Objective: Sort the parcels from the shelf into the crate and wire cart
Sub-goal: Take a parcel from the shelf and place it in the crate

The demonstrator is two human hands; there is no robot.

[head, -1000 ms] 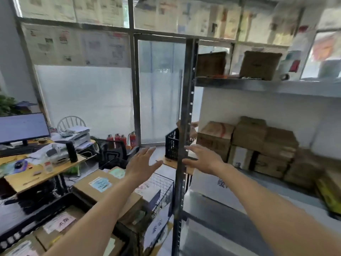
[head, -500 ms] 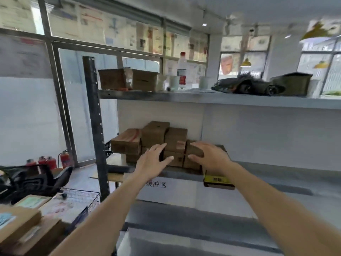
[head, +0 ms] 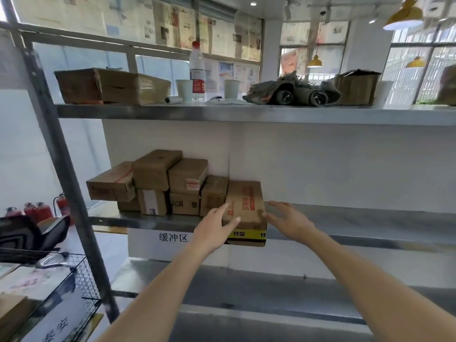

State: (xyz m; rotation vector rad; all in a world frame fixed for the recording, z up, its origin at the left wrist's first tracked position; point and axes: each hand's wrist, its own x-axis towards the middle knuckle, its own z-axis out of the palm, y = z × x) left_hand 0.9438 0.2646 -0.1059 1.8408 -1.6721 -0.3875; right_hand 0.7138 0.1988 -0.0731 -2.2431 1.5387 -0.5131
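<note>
A parcel is sitting at the shelf front edge, right of the stacked boxes, with a hand flanking each side; the wire cart is standing lower left.

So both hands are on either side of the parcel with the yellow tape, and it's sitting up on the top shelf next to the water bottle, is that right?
Not quite. The left hand and right hand do flank the parcel with the yellow tape, but the head view shows it on the middle shelf, beside the stacked parcels. The water bottle stands on the top shelf above.

Both forearms bare, no sleeves in view; hands bare, no gloves, rings or watch.
</note>
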